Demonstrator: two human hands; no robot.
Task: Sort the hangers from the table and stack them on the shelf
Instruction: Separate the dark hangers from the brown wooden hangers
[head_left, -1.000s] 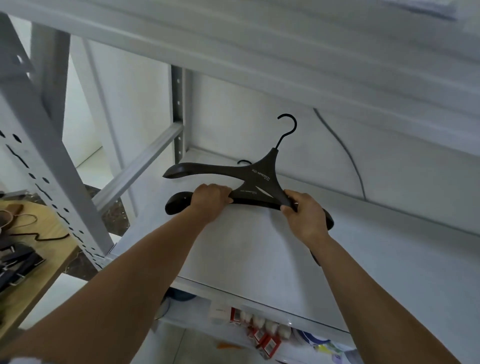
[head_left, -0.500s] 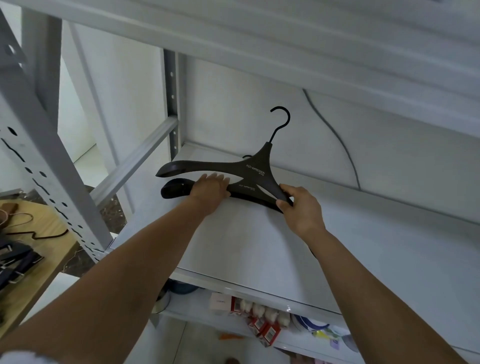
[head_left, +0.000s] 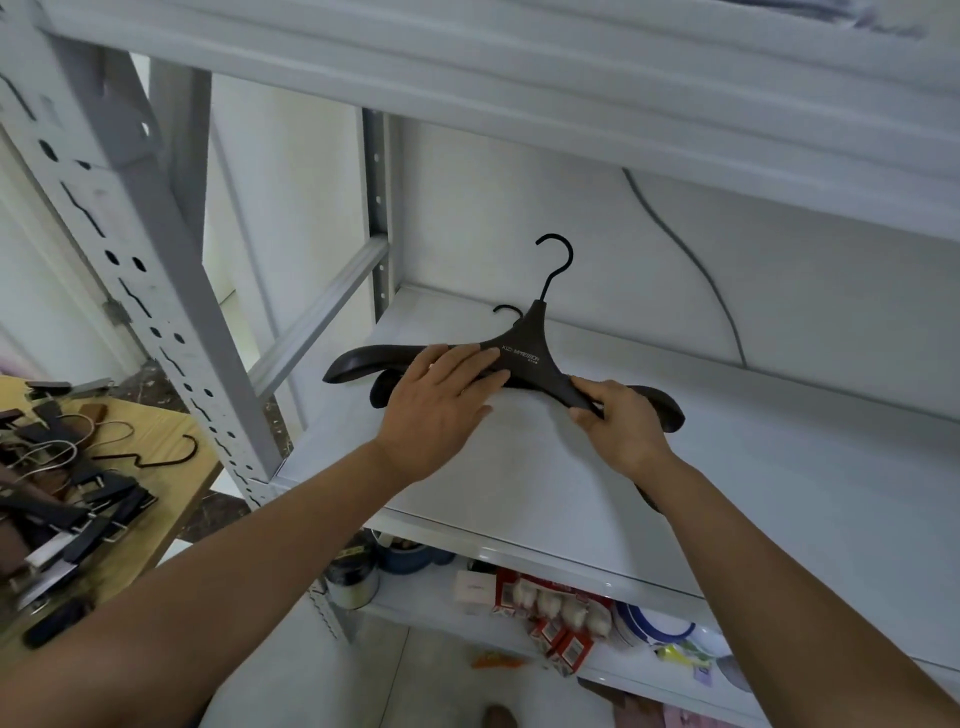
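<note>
While left hand (head_left: 441, 405) presses flat, right hand (head_left: 623, 428) seemingly pinches the top hanger (head_left: 537, 364).

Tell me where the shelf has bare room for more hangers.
The shelf is bare right of the stacked hangers, up to the back wall, and in front, between the left hand and the right hand. The table is crowded with loose hangers.

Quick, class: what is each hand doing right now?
Left hand: open, flat on the top hanger.
Right hand: grips that hanger's arm.
</note>
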